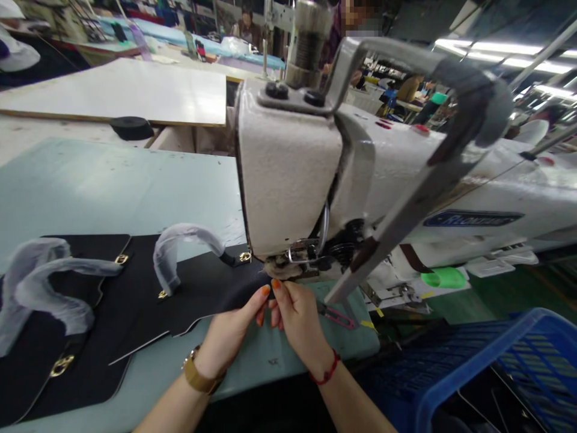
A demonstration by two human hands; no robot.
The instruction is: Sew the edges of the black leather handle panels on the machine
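Close under the head of a white sewing machine [293, 174], my left hand [241, 322] pinches the edge of a black bag panel [202, 279]. My right hand [295, 310] is closed on the same edge, its thumb and fingertips almost touching those of the left. The panel reaches left across the table and carries a curved handle [192, 234] in clear plastic wrap with gold buckles [244, 257]. Beside my right hand lies a pink-handled tool [340, 319], perhaps thread snips. The needle area is partly hidden by the presser parts.
More black panels with wrapped handles [58, 288] lie at the left on the pale blue tabletop [135, 186]. A blue plastic basket [487, 355] holding dark pieces stands at lower right. A grey bent bar [406, 204] crosses in front of the machine. People work in the background.
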